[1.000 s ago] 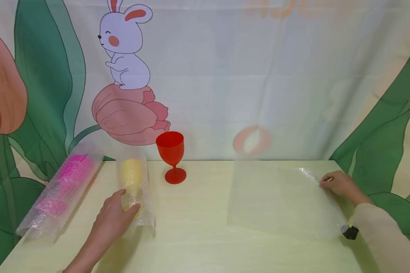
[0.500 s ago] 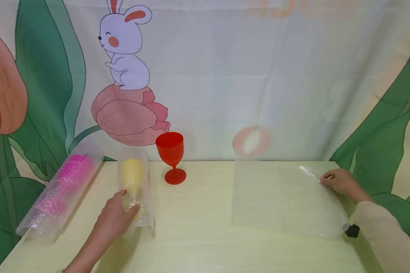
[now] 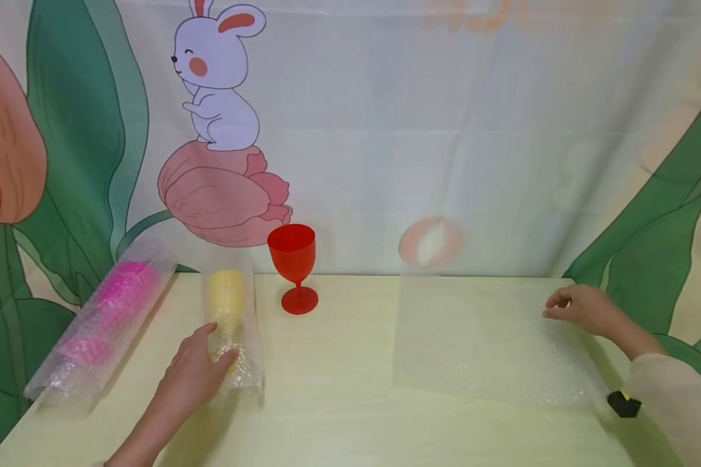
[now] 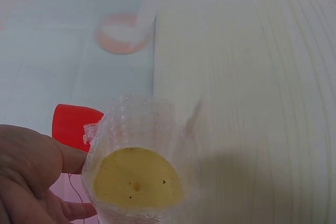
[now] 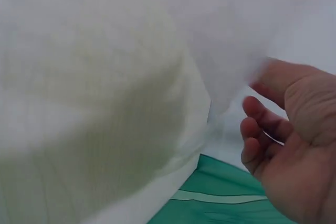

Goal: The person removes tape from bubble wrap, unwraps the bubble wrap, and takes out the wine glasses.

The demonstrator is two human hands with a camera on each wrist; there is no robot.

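Observation:
A yellow goblet (image 3: 226, 298) rolled in bubble wrap lies at the left, its wrapped end (image 4: 137, 177) near the left wrist camera. My left hand (image 3: 189, 376) holds it, thumb and index finger on either side of its narrow part. A clear bubble-wrap sheet (image 3: 479, 344) is spread flat on the right half of the table. My right hand (image 3: 584, 311) is at the sheet's far right corner, fingers loosely bent with a gap to the thumb. The right wrist view shows the thumb beside the blurred sheet (image 5: 220, 35); contact is unclear there.
An unwrapped red goblet (image 3: 292, 253) stands upright near the table's back edge. Left of the yellow one, a pink goblet (image 3: 125, 288) in bubble wrap lies at a slant. A printed curtain (image 3: 350, 130) hangs right behind the table (image 3: 327, 402).
The right hand has loosened its pinch on the sheet, and the sheet's lifted right edge has settled lower. Its sleeve has shifted to the right. The left hand has stayed in place.

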